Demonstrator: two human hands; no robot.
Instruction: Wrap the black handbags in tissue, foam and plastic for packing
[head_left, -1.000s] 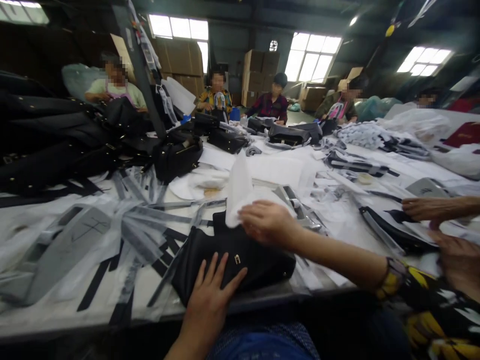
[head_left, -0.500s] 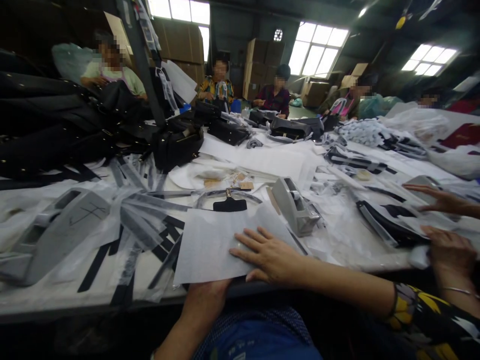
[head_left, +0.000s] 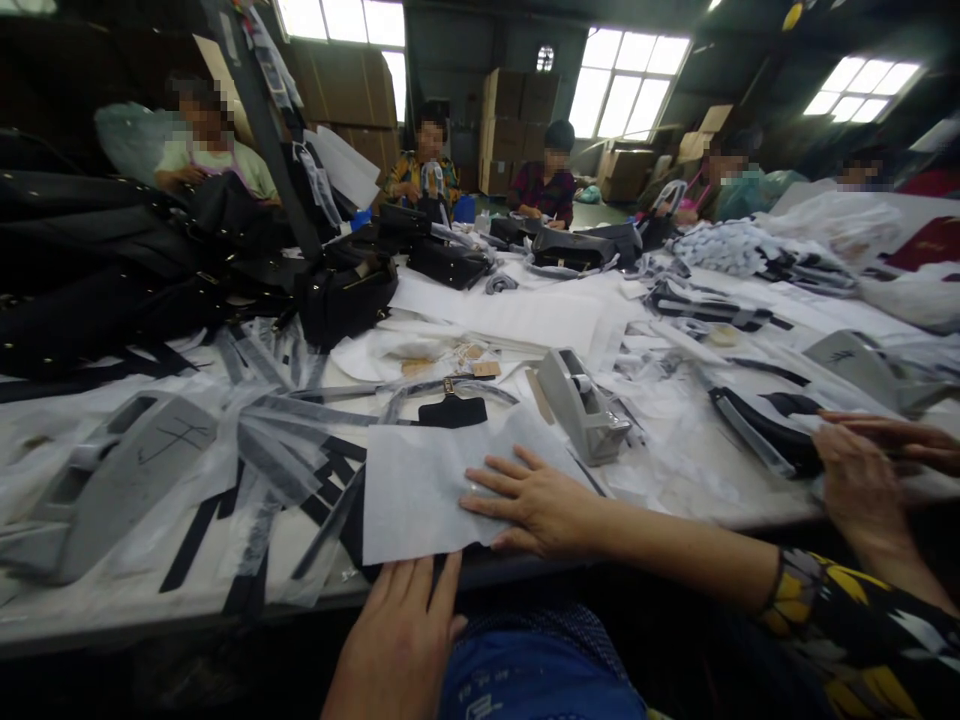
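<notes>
A white sheet of wrapping paper or thin foam (head_left: 420, 490) lies over a black bag, whose dark edge (head_left: 352, 530) shows at the left. My right hand (head_left: 536, 500) rests flat on the sheet with fingers spread. At the sheet's front edge is my left hand (head_left: 405, 620), palm down and fingers stretched out; its fingertips touch the edge. Beyond the sheet a black tab (head_left: 452, 411) with a gold-coloured clasp shows, beside a plastic-wrapped handle (head_left: 491, 388). Most of the bag is hidden.
Grey tape dispensers stand at right (head_left: 581, 405) and left (head_left: 135, 480). Plastic-wrapped black straps (head_left: 292, 450) spread leftward. Black bags (head_left: 97, 260) pile up behind. A co-worker's hands (head_left: 862, 480) handle another black bag (head_left: 765, 430) at right. Several people sit across the table.
My left hand has come out from under the sheet's front edge and now lies palm down there. The sheet's left edge has shifted slightly right. My right hand stays on it.
</notes>
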